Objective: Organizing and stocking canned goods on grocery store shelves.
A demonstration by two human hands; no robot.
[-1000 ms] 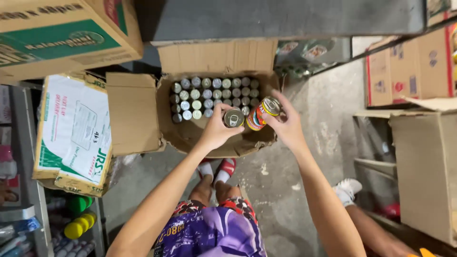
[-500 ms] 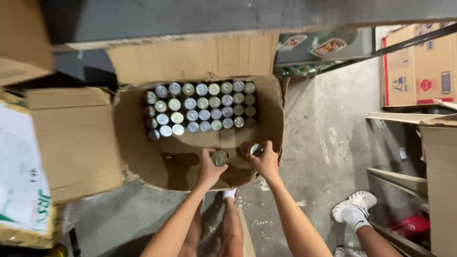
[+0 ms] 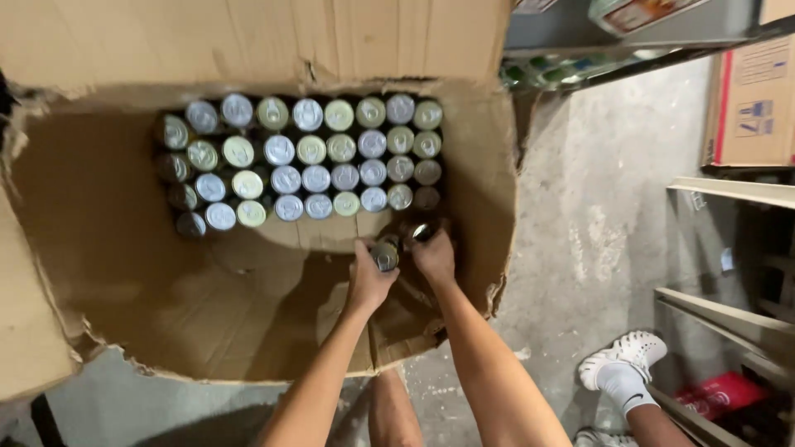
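— Where do we have our hands?

— Both are down inside the large open brown cardboard box (image 3: 124, 273). Our left hand (image 3: 370, 280) is curled around a small round metal can with a silver top (image 3: 385, 254), and our right hand (image 3: 434, 255) is wrapped on a second small can (image 3: 421, 231) just beside it. The two hands touch at the knuckles, near the box's right wall.

— And the rest of the cans?

— They stand upright in a packed block of silver and pale-green lidded cans (image 3: 306, 157) against the far wall of the box. We count four rows of about eight or nine, some thirty-odd in all; the shadowed ones at the left edge are hard to tell apart. Our two cans sit just in front of the block's near right corner.

— What lies beyond the box?

— Grey concrete floor (image 3: 596, 248). At the upper right stands one brown carton with a red stripe and small blue handling symbols (image 3: 749, 108). Above it, a metal shelf (image 3: 629, 41) carries green-topped packs. At the lower right, one white clog over a white sock (image 3: 627, 364) belongs to another person, beside a red package (image 3: 716, 396).
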